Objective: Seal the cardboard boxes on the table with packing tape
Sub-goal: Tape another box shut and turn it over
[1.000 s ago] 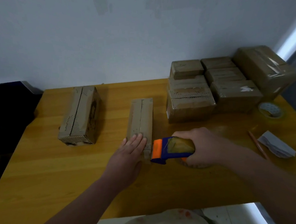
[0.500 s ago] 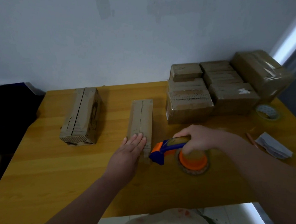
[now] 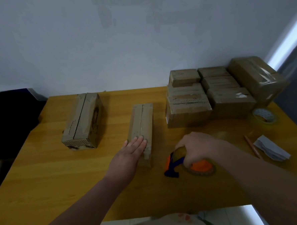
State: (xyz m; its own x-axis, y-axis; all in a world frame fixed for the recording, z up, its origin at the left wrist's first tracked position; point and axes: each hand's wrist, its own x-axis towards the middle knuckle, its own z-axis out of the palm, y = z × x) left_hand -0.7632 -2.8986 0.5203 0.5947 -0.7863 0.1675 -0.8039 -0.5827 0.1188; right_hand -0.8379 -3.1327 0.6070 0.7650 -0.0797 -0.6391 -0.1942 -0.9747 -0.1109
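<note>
Left hand (image 3: 131, 150) is laid flat, fingers straight, on the near end of the narrow box (image 3: 141, 123) on the counter (image 3: 62, 187); the tape dispenser (image 3: 173, 164) is gripped by the right hand (image 3: 196, 147) beside it. The box could be skidded if pressure is eased. Room is left on both sides, bounded rightward by the stacked boxes (image 3: 189, 109).

Front counter (image 3: 66, 195): bare wood, open passage.
Centre: narrow box (image 3: 141, 126) under left hand (image 3: 129, 155).
Left: larger box (image 3: 84, 119), open lane between.
Back right: box stack (image 3: 212, 94) blocks.

Left forearm (image 3: 90, 194), right forearm (image 3: 252, 172) bare; pale garment (image 3: 168, 224), reddish flecks.
</note>
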